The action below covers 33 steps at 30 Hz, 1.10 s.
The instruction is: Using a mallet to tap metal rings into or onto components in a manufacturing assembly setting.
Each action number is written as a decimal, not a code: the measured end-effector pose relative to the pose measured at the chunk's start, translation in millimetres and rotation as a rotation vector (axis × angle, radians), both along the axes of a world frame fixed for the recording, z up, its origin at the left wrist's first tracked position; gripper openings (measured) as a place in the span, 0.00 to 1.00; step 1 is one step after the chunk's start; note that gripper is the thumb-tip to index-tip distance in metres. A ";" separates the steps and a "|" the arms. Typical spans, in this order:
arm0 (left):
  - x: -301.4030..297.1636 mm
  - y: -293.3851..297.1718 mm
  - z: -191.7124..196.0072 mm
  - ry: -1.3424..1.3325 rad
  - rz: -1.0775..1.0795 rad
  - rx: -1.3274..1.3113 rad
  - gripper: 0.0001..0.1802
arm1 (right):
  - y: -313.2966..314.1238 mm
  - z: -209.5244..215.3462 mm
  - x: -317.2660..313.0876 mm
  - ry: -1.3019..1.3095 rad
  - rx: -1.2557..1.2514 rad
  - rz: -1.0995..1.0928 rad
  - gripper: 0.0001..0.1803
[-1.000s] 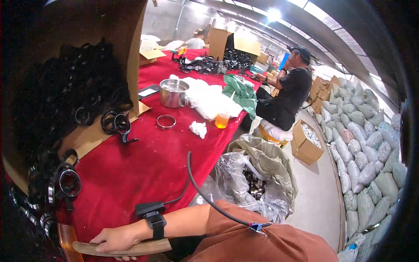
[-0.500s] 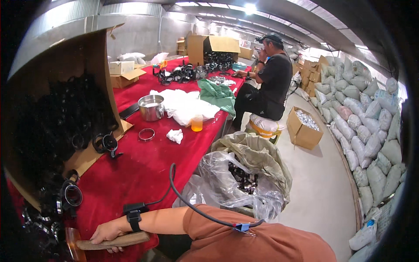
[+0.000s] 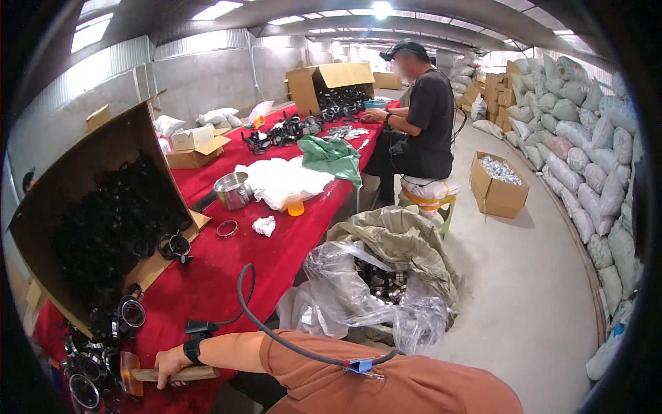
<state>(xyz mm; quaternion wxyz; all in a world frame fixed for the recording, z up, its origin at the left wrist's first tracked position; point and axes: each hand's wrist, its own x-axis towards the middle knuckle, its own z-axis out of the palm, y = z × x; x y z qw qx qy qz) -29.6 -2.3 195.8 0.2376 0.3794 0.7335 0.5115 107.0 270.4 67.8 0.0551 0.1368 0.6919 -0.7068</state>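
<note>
My right hand (image 3: 169,364) is wrapped round the wooden handle of a mallet (image 3: 129,376), whose head is translucent amber. It lies low at the table's near left, with the mallet head against a heap of black ring-shaped parts (image 3: 84,390) that have shiny silver rims. More such parts fill a tipped cardboard box (image 3: 143,276) just beyond, and a few have spilled onto its flap. A black strap with a small box and a cable sits on my right wrist. My left hand is out of the picture.
On the red-covered table (image 3: 207,276) are a metal pot (image 3: 233,191), a loose ring (image 3: 227,229), white cloth (image 3: 286,181) and an orange cup (image 3: 295,205). A plastic-lined sack (image 3: 420,262) of metal parts stands beside it. Farther back, a co-worker (image 3: 431,117) sits near stacked sacks (image 3: 572,145).
The view has shifted, bringing more of the left side into sight. The co-worker's raised hand has come down to the table. My right hand still grips the mallet.
</note>
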 end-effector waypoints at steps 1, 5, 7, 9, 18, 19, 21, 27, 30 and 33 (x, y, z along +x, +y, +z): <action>4.5 -1.3 -0.7 -0.015 0.011 -0.014 0.08 | -1.0 0.8 0.5 -0.004 0.030 -0.015 0.21; 6.3 -10.1 -6.9 -0.014 -0.038 -0.081 0.07 | -3.9 1.7 2.0 0.018 0.056 -0.015 0.20; -2.8 -17.3 -19.1 -0.093 -0.056 -0.166 0.08 | -6.0 4.0 3.9 0.012 0.058 -0.033 0.17; 2.9 -19.9 -28.1 -0.132 -0.029 -0.153 0.10 | -7.3 6.2 5.1 0.015 0.064 -0.031 0.16; 19.0 -24.9 -62.6 -0.281 0.031 -0.098 0.14 | -6.4 -2.9 -1.0 0.040 0.056 -0.046 0.15; 20.1 -24.7 -65.5 -0.326 0.025 -0.069 0.14 | -6.8 -1.9 -1.3 0.037 0.057 -0.037 0.15; 29.5 -22.8 -66.9 -0.330 0.036 -0.057 0.14 | -9.2 0.7 1.8 0.027 0.038 -0.058 0.16; 37.2 -17.5 -78.8 -0.374 0.031 -0.049 0.14 | -8.0 0.3 3.4 0.026 0.015 -0.073 0.17; 35.5 -18.2 -84.8 -0.404 0.001 -0.092 0.14 | -8.4 -0.4 2.0 0.043 0.014 -0.064 0.17; 33.3 -18.8 -97.4 -0.452 -0.021 -0.089 0.14 | -8.2 -3.4 -0.6 0.058 0.021 -0.052 0.17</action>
